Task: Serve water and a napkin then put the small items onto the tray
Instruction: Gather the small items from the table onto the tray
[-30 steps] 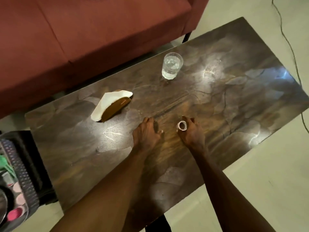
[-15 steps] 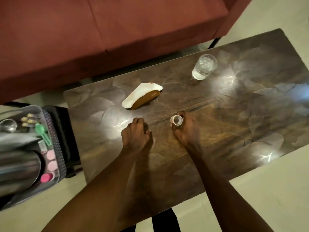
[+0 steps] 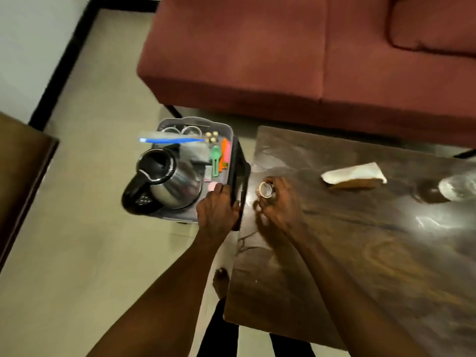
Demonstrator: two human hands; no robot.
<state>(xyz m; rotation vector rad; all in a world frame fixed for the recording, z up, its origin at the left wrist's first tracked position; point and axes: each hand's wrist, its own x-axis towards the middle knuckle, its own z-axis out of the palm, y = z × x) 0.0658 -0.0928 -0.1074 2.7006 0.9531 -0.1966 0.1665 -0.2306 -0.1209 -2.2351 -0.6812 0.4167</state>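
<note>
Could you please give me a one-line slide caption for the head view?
Right hand carries a tape roll toward the tray as the left hand reaches its edge.

Tape roll (image 3: 266, 189) in right hand (image 3: 280, 202); napkin (image 3: 354, 173), water glass (image 3: 458, 188) on table.

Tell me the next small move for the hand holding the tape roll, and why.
Probably carry the tape roll leftward over the tray and set it down. The right hand already grips it near the table's left edge, and the left hand rests at the tray's near side.
</note>
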